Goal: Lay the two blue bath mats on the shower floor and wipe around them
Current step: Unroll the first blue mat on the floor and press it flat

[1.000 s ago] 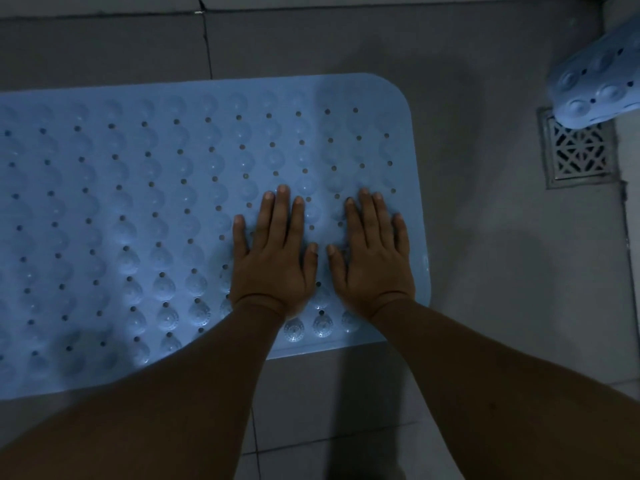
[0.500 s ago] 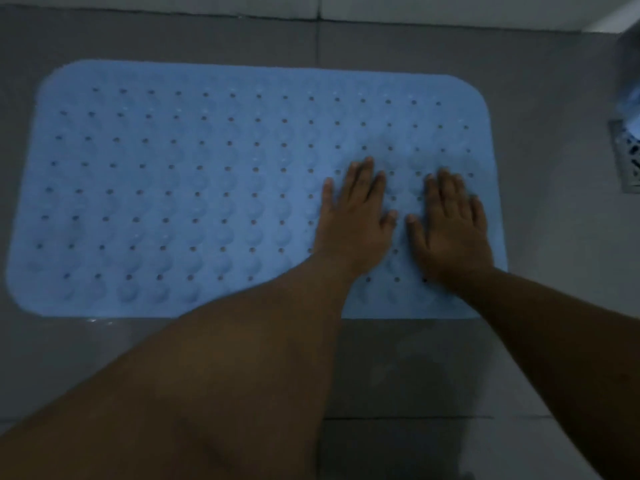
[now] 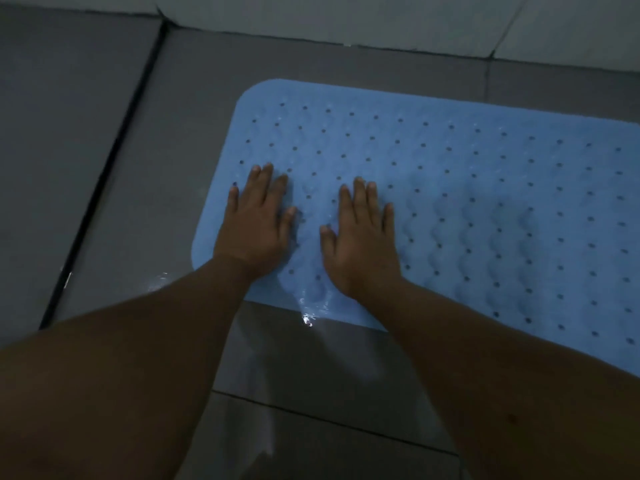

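Both hands have shifted from the right end of the blue bath mat (image 3: 467,209) to its left end since a moment ago, and the view has swung with them, so the mat's rounded left corners now show while its right part runs out of frame. Lying flat on the grey tiled shower floor (image 3: 86,168), the mat has its far edge near the base of the pale wall tiles (image 3: 346,19). Its surface is dotted with small dark holes and rows of low bumps. Palm down, the left hand (image 3: 254,223) rests on the mat just inside the left edge, fingers straight and slightly spread, thumb angled toward the other hand, holding nothing. Beside it and a little nearer the camera, the right hand (image 3: 363,237) also lies palm down, fingers extended and close together, thumb out to the left, holding nothing. Between the two hands is a strip of bare mat. Wet glints (image 3: 306,318) shine at the mat's near edge between the forearms, and another patch of shine sits on the floor by the left wrist. A dark grout line (image 3: 104,168) runs diagonally across the tiles, well left of the mat.
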